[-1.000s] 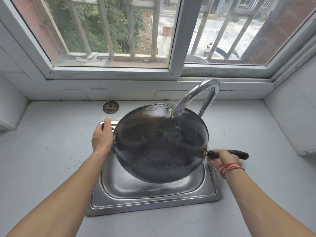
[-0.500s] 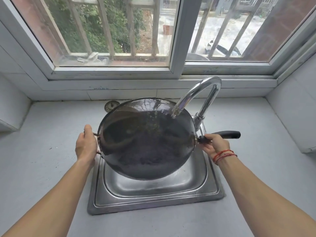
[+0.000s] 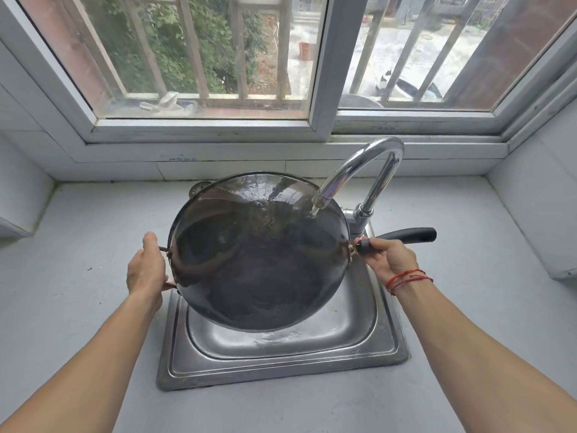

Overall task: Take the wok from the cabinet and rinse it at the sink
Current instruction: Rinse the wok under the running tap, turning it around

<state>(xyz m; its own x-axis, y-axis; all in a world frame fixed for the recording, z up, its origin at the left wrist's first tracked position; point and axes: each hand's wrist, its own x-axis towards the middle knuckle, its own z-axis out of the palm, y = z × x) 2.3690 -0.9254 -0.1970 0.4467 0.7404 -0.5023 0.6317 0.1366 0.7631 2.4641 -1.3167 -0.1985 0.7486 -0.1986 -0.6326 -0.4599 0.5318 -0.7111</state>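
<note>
Wok (image 3: 259, 260), dark and wet, held tilted above the steel sink (image 3: 281, 370), its inner bowl facing the viewer and its lower edge over the basin. Left hand (image 3: 145, 270) grips the small loop handle (image 3: 165, 250) on the wok's left rim. Right hand (image 3: 390, 260) grasps the base of the long black handle (image 3: 409, 235), which points right; a red string bracelet (image 3: 406, 278) circles that wrist. Curved chrome faucet (image 3: 368, 157) arches over the upper right rim, and a thin stream of water (image 3: 314, 210) falls from its spout onto the inner wall. Sink sits in a grey tabletop (image 3: 78, 245) beneath a barred window (image 3: 203, 51).
</note>
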